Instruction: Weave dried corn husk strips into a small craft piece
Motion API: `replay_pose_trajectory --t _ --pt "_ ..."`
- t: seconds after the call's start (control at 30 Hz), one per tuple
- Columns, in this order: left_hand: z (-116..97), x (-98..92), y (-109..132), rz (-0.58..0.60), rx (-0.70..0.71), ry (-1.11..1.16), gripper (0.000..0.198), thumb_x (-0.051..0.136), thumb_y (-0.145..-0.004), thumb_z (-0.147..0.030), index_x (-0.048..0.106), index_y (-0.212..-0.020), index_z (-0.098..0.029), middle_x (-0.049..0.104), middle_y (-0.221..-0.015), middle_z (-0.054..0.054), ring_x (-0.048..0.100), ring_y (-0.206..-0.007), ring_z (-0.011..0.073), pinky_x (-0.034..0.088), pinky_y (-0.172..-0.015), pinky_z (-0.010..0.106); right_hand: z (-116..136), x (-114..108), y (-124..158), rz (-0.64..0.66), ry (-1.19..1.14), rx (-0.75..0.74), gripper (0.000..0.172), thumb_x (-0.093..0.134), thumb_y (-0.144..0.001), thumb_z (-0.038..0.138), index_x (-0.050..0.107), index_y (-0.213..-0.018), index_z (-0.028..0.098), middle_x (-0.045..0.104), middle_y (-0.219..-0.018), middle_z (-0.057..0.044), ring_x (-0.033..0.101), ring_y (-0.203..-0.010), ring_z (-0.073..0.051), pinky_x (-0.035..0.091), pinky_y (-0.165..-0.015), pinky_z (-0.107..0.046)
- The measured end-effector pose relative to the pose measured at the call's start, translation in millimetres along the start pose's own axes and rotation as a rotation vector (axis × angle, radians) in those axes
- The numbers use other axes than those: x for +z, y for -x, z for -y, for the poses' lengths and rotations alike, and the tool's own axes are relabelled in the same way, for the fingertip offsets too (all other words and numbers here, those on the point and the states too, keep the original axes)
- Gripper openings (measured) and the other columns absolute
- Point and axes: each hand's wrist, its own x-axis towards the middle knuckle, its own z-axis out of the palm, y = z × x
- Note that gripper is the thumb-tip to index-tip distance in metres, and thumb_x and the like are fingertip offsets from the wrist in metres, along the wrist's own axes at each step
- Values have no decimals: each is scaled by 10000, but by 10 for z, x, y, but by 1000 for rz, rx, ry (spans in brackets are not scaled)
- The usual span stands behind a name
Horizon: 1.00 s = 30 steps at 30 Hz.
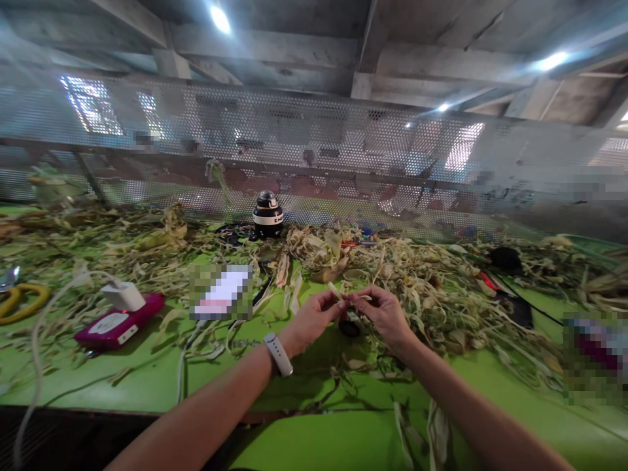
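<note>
My left hand (311, 320), with a white watch band (278, 355) on its wrist, is closed, thumb and finger pinching a pale strip of dried husk (335, 290). The fingertips of my right hand (387, 319) meet those of the left at the same strip and are also pinched together. How far the strip runs between the fingers is hidden. A small dark round object (349, 328) shows just below the hands. Loose dried husks (422, 288) lie heaped on the green table (294, 392) around and beyond both hands.
Left of my hands lie a lit phone (223, 292), a magenta power strip (120, 324) with a white charger (123, 296), and yellow-handled scissors (24, 301). A black jar-like container (268, 214) stands behind the husks. Perforated metal panels (294, 137) close off the back.
</note>
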Motion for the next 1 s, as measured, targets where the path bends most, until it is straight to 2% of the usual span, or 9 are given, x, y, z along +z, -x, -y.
replay_pose_trajectory --t 0.17,0.27,0.37,0.43,0.5,0.57,0.73,0.87,1.0 --pt "14 -69 -31 32 53 -169 370 656 -680 -490 609 -725 -126 553 -636 -10 456 -602 102 377 -608 231 8 -26 27 -60 48 -38 332 710 -639 471 618 -643 152 527 -528 28 417 -483 -85 319 -463 -219" --pt "15 -92 -27 67 76 -297 388 608 -718 -515 610 -741 -128 560 -652 -2 465 -617 113 382 -611 236 39 -68 18 -43 160 -51 308 659 -697 460 601 -637 163 513 -528 32 432 -486 -91 340 -462 -216" --pt "19 -74 -7 156 96 -341 412 597 -725 -526 635 -844 -133 620 -773 37 527 -725 153 418 -700 266 27 -100 -19 8 278 -114 239 625 -741 412 659 -807 185 629 -778 -28 571 -692 -148 451 -589 -244" --pt "28 -49 4 204 103 -332 412 583 -744 -514 638 -910 -141 647 -862 58 552 -821 178 424 -777 286 -14 -98 -43 51 304 -194 245 637 -737 384 686 -903 211 638 -983 -67 592 -888 -193 483 -735 -299" --pt "32 -29 11 219 81 -303 414 588 -746 -502 636 -956 -148 659 -910 63 561 -857 186 427 -807 297 -56 -80 -53 71 278 -275 193 654 -731 363 718 -846 223 637 -1030 -82 584 -969 -214 470 -834 -346" --pt "22 -20 15 201 36 -286 424 618 -720 -501 645 -937 -138 667 -890 66 568 -811 181 439 -771 294 -79 -60 -44 51 214 -323 136 661 -735 342 734 -766 231 664 -965 -81 598 -953 -213 462 -866 -369" --pt "-30 -23 25 176 -36 -304 391 676 -667 -481 675 -824 -123 666 -772 51 550 -688 150 423 -658 255 -73 -37 4 -10 104 -288 107 679 -727 320 742 -765 242 711 -839 -59 627 -873 -208 481 -827 -361" --pt "-10 -36 30 156 -60 -197 354 702 -653 -449 689 -822 -138 663 -719 29 553 -671 137 424 -683 251 -62 -56 -11 2 71 -121 249 658 -721 422 722 -799 194 705 -837 -62 631 -783 -207 496 -705 -324" --pt "-14 -37 26 89 -73 50 329 721 -639 -430 690 -784 -136 652 -684 17 558 -667 123 427 -719 249 17 -108 -30 24 275 -128 371 509 -813 494 672 -791 161 647 -746 -41 583 -707 -176 450 -630 -270"
